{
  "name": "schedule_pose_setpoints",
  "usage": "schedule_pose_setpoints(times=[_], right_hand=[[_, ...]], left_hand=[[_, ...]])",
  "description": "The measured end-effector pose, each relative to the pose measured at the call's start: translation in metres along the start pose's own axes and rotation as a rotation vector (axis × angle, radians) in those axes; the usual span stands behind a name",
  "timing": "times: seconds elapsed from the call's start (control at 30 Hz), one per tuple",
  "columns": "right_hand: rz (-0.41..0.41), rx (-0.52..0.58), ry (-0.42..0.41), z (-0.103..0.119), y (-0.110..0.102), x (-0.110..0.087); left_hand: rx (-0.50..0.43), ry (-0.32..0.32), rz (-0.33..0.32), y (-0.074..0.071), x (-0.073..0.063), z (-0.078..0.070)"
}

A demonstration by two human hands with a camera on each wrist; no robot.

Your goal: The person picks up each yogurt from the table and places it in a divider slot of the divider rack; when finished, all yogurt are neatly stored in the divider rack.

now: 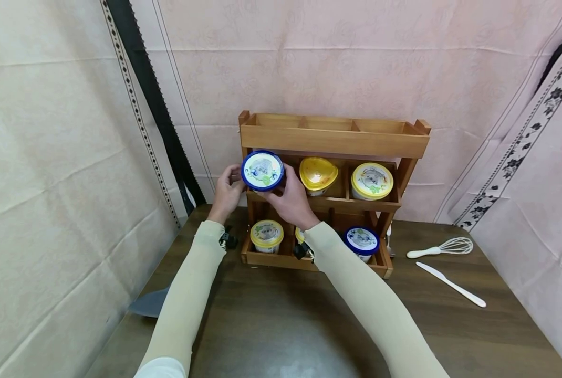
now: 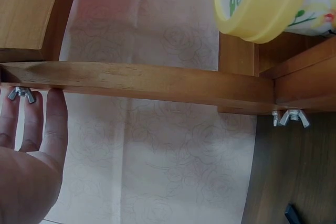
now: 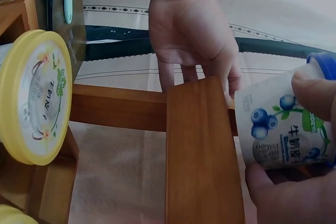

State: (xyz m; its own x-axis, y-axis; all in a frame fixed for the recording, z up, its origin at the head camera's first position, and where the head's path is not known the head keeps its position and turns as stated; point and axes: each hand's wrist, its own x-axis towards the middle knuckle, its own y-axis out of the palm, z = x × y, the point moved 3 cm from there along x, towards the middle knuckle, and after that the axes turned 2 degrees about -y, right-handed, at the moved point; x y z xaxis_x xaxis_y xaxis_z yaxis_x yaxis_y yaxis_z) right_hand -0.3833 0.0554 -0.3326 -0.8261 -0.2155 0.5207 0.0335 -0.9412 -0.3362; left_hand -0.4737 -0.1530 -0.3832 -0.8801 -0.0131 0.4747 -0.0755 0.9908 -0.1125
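Note:
My right hand (image 1: 294,198) grips a small white tub with a blue lid (image 1: 262,170) at the left end of a wooden rack's (image 1: 335,139) middle tier. Blueberries are printed on the tub's side in the right wrist view, where thumb and fingers hold it from both sides. My left hand (image 1: 227,193) is at the rack's left side; its extended fingers (image 2: 55,121) touch the wooden side post (image 2: 157,82) near a wing nut. On the middle tier sit a yellow-lidded tub (image 1: 372,181) and a tub with a yellow rounded-triangular lid (image 1: 318,174).
The lower tier holds a yellow-lidded tub (image 1: 267,235), a blue-lidded tub (image 1: 362,241) and another mostly behind my right wrist. A white-handled whisk (image 1: 444,247) and a white knife (image 1: 451,284) lie right of the rack. A grey-blue object (image 1: 149,303) is beside my left forearm.

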Motion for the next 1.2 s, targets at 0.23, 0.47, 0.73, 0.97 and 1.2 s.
schedule_pose_setpoints(times=[0.23,0.47,0.73,0.97,1.2], right_hand=[[-0.057,-0.075,0.039,-0.007,0.005,0.013],[-0.110,-0.146,0.075,-0.008,0.006,0.020],[-0.148,-0.197,0.078,-0.004,0.007,0.014],[-0.135,-0.280,0.137,-0.004,0.010,0.013],[-0.106,-0.355,0.156,-0.004,0.009,0.013]], left_hand=[[0.021,0.004,-0.010,-0.001,0.001,-0.001],[0.035,0.022,-0.018,-0.001,0.000,-0.003],[0.016,0.024,-0.016,0.000,0.000,-0.006],[0.017,0.004,-0.012,0.001,0.001,-0.006],[0.016,0.004,-0.003,0.001,-0.002,-0.006]])
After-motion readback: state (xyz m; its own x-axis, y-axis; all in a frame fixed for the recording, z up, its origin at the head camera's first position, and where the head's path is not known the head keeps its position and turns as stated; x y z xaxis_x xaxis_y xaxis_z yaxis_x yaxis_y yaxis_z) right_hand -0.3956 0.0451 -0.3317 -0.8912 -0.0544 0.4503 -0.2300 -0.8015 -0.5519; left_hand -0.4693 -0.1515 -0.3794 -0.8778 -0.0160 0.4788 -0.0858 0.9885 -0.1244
